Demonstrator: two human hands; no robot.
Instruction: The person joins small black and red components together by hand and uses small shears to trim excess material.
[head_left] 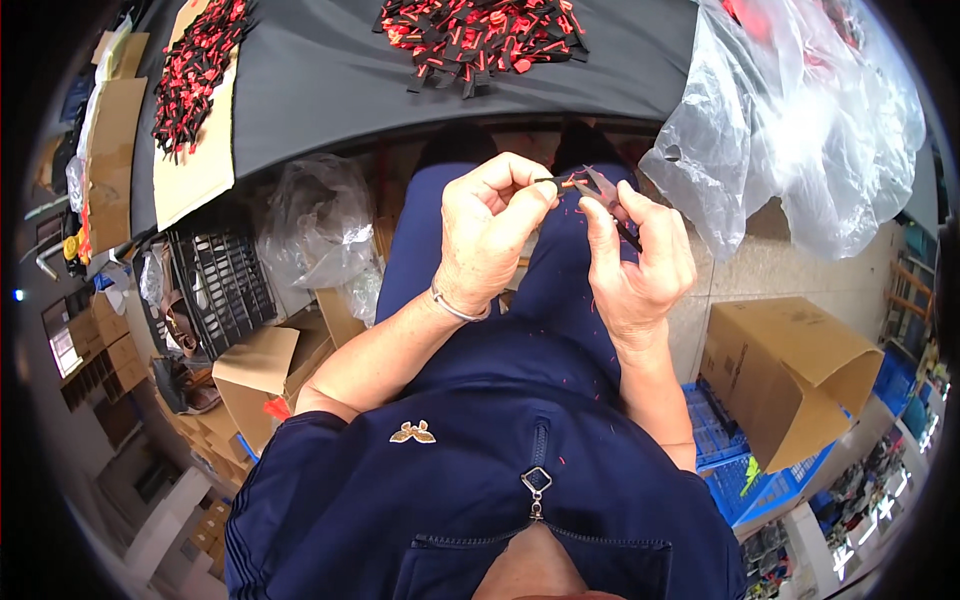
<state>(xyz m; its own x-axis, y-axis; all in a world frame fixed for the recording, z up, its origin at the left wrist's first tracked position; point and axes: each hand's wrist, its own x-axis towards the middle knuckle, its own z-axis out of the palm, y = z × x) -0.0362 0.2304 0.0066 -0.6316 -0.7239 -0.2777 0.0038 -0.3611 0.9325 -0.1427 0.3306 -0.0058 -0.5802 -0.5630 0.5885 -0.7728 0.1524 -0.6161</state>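
Note:
Over my lap, my left hand (490,225) pinches a small black-and-red fabric tab (566,184) between thumb and fingertips. Its red end points toward my right hand (640,260), which is closed on a pair of thread snips (603,187). The pointed metal blades are at the tab's red end; a dark part of the tool shows below my right fingers. Whether the blades touch the tab is too small to tell. On the black-covered table ahead lies a heap of similar black-and-red tabs (485,38).
Another pile of tabs (200,75) lies on a cardboard sheet (195,195) at the left. Clear plastic bags (780,130) hang over the table's right side. A cardboard box (780,370) sits on a blue crate (745,500) to my right. Red thread bits dot my clothes.

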